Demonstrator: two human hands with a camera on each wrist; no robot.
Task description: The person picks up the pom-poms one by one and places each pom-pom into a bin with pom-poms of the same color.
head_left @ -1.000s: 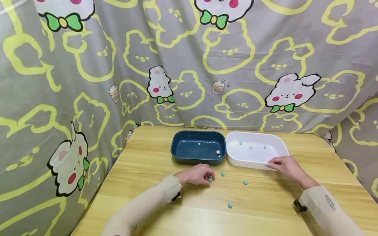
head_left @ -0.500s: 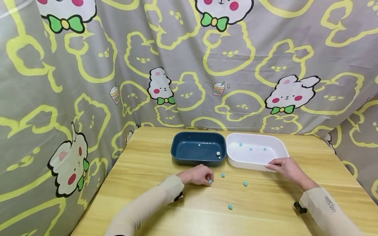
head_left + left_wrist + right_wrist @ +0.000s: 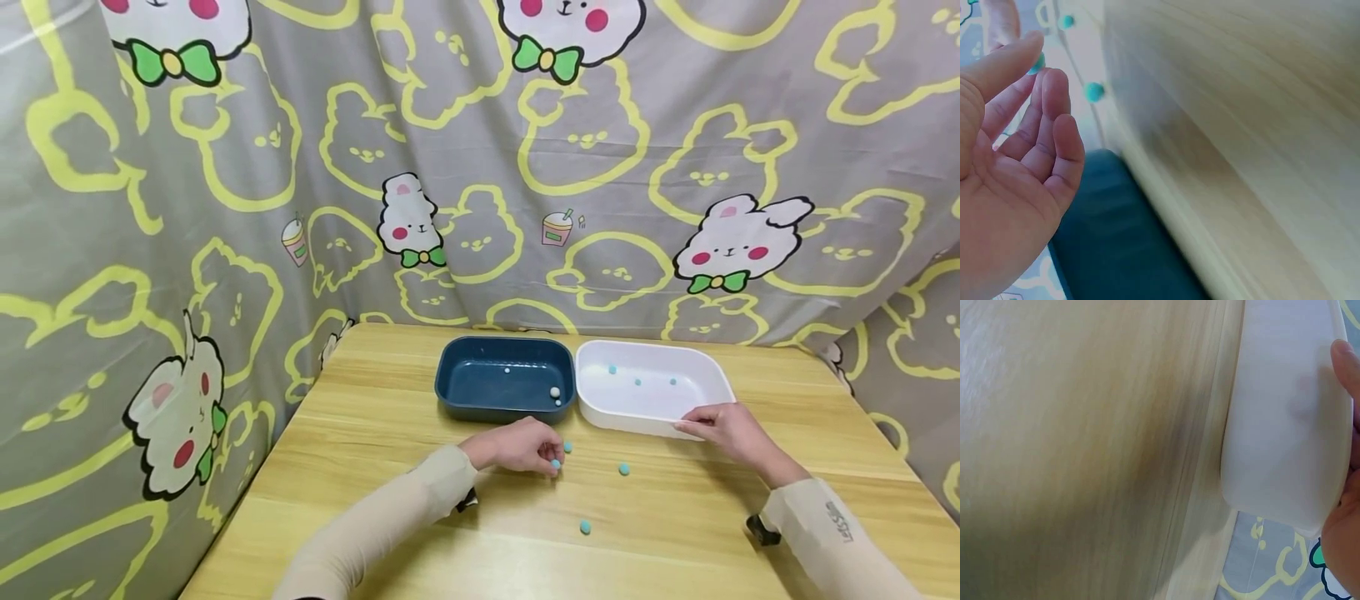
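Just below the head view's centre, the left hand (image 3: 521, 446) pinches a turquoise ball (image 3: 556, 464) between thumb and fingers. Right of centre, the right hand (image 3: 733, 432) grips the white tray (image 3: 630, 421) by its near rim, thumb against the outer wall. Another turquoise ball (image 3: 567, 447) lies just beside the left hand.
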